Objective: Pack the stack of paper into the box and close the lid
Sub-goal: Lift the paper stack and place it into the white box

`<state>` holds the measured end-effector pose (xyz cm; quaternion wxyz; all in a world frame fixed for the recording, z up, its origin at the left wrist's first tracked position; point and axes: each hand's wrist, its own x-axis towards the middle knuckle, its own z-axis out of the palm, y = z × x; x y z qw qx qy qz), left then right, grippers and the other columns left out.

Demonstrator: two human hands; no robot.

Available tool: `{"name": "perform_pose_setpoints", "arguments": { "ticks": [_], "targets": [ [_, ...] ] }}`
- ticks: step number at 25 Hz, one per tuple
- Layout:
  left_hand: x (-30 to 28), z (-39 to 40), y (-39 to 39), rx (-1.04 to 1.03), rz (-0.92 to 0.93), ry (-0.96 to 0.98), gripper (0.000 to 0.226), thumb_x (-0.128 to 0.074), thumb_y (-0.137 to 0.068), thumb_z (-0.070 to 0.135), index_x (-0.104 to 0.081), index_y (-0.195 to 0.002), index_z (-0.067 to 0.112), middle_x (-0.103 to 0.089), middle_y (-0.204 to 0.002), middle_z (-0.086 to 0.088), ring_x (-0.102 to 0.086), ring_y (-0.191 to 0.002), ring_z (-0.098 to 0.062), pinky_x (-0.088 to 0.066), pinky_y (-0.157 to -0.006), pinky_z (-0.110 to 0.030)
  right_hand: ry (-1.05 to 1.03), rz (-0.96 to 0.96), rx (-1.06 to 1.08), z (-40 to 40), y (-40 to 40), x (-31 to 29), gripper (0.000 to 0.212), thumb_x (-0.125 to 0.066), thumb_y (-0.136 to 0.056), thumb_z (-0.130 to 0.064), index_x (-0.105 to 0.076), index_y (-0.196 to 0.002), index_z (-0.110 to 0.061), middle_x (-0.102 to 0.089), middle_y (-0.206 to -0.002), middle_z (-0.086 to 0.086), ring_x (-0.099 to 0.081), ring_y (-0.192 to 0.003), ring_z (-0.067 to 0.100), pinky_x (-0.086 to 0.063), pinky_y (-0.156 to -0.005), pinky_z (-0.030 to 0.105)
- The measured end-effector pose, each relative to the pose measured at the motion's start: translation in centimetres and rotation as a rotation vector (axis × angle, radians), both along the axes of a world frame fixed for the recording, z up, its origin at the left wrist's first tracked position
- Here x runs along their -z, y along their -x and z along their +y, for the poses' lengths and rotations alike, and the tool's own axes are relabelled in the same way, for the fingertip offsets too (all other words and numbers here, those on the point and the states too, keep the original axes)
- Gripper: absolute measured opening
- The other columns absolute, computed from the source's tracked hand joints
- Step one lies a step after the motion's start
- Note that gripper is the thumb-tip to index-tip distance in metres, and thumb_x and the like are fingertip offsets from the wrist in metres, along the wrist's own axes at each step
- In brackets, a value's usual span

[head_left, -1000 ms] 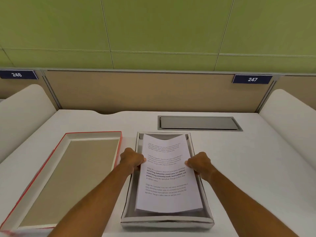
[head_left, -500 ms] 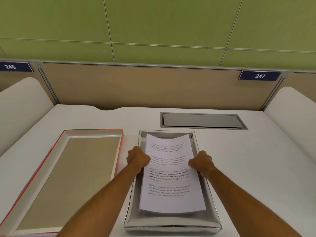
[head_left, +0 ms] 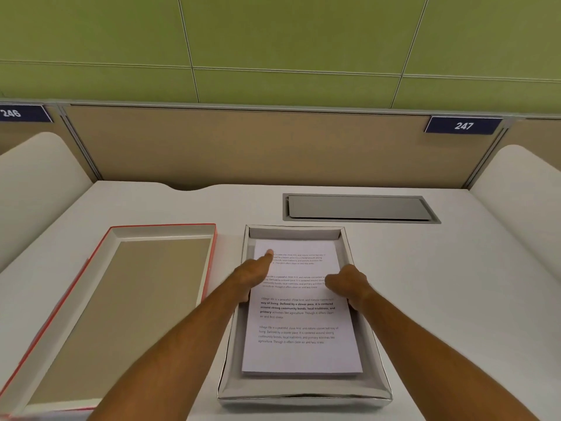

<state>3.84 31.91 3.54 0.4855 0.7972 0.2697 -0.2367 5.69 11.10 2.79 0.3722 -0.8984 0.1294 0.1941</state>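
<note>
The paper [head_left: 299,311] lies flat inside the box [head_left: 305,393] at lower centre. The left hand [head_left: 253,276] presses it with fingers extended; the right hand [head_left: 344,284] rests curled. The lid [head_left: 121,314] lies left, nearer the left hand, long axis parallel.

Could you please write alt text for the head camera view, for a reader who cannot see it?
Two hands, left and right, press a stack of paper flat inside an open grey box on a white desk. The red-edged lid lies upturned to the left.
</note>
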Motion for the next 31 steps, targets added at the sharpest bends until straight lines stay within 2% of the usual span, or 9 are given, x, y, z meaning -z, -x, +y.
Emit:
{"name": "perform_pose_setpoints", "arguments": {
  "ticks": [5,8,13,19,21,23,26,28,31],
  "targets": [
    [-0.4,-0.1,0.1,-0.112,0.041,0.115,0.085,-0.018,-0.089,0.073,-0.037,-0.146,0.014,-0.049,-0.146,-0.018,-0.047,-0.13,-0.04,-0.04,-0.089,-0.044,-0.136,0.044,0.099,0.5,0.1,-0.5,0.027,-0.051,-0.087,-0.025,-0.059,-0.099,-0.003,-0.069,-0.107,0.017,-0.067,-0.098,0.035,-0.051,-0.071,0.035],
    [-0.2,0.1,0.2,-0.134,0.025,0.199,0.085,-0.015,-0.088,0.074,-0.04,-0.144,0.016,-0.053,-0.142,-0.018,-0.049,-0.129,-0.04,-0.039,-0.101,-0.05,-0.129,0.044,0.097,0.6,0.2,-0.6,0.026,-0.049,-0.088,-0.026,-0.059,-0.098,-0.004,-0.07,-0.106,0.017,-0.067,-0.097,0.034,-0.051,-0.072,0.035],
    [-0.3,0.2,0.3,-0.117,0.004,0.213,0.083,-0.015,-0.089,0.073,-0.042,-0.143,0.016,-0.055,-0.141,-0.018,-0.05,-0.128,-0.04,-0.038,-0.103,-0.05,-0.081,0.017,0.063,0.6,0.4,-0.5,0.021,-0.05,-0.091,-0.025,-0.057,-0.093,-0.006,-0.07,-0.104,0.016,-0.068,-0.095,0.033,-0.053,-0.075,0.036],
    [0.4,-0.6,4.0,0.105,-0.1,-0.117,0.072,-0.061,-0.086,0.052,-0.039,-0.141,0.01,-0.051,-0.145,-0.012,-0.056,-0.119,-0.03,-0.047,-0.091,-0.039,0.001,-0.042,-0.228,-0.1,3.2,-0.7,0.038,-0.065,-0.089,-0.027,-0.061,-0.118,-0.002,-0.071,-0.115,0.014,-0.07,-0.098,0.033,-0.058,-0.085,0.041],
    [1.1,-1.0,6.4,0.223,-0.125,-0.185,0.088,-0.075,-0.079,0.04,-0.026,-0.146,0.011,-0.053,-0.144,-0.009,-0.059,-0.12,-0.027,-0.051,-0.091,-0.035,0.045,-0.031,-0.37,-1.0,5.0,-0.3,0.058,-0.073,-0.084,-0.03,-0.048,-0.131,-0.007,-0.064,-0.126,0.011,-0.067,-0.104,0.029,-0.059,-0.087,0.036],
    [1.8,-1.4,8.7,0.33,-0.107,-0.229,0.118,-0.082,-0.072,0.033,0.001,-0.153,0.012,-0.049,-0.147,-0.009,-0.059,-0.121,-0.025,-0.053,-0.093,-0.032,0.122,0.002,-0.479,-2.0,7.0,0.5,0.089,-0.078,-0.078,-0.033,-0.025,-0.145,-0.006,-0.055,-0.137,0.012,-0.062,-0.114,0.027,-0.057,-0.091,0.033],
    [2.8,-2.1,11.3,0.433,-0.039,-0.31,0.14,-0.085,-0.069,0.028,0.03,-0.148,0.023,-0.028,-0.156,-0.014,-0.047,-0.132,-0.029,-0.05,-0.103,-0.038,0.247,0.097,-0.584,-3.0,9.3,1.6,0.128,-0.083,-0.072,-0.035,0.013,-0.154,-0.01,-0.034,-0.151,0.018,-0.049,-0.131,0.032,-0.048,-0.105,0.04],
    [3.4,-2.6,12.6,0.47,-0.056,-0.4,0.132,-0.079,-0.076,0.023,0.034,-0.145,0.027,-0.013,-0.161,-0.014,-0.036,-0.141,-0.032,-0.044,-0.109,-0.04,0.326,0.115,-0.635,-2.9,10.5,2.0,0.13,-0.081,-0.076,-0.033,0.022,-0.152,-0.014,-0.023,-0.155,0.022,-0.042,-0.136,0.034,-0.042,-0.11,0.04],
    [3.7,-3.0,13.4,0.469,-0.108,-0.516,0.121,-0.071,-0.083,0.017,0.032,-0.146,0.031,0.0,-0.165,-0.011,-0.018,-0.15,-0.032,-0.032,-0.115,-0.042,0.433,0.006,-0.675,-2.6,11.4,2.4,0.114,-0.072,-0.085,-0.024,0.02,-0.153,-0.011,-0.024,-0.151,0.026,-0.043,-0.133,0.034,-0.043,-0.108,0.038]
  ]
}}
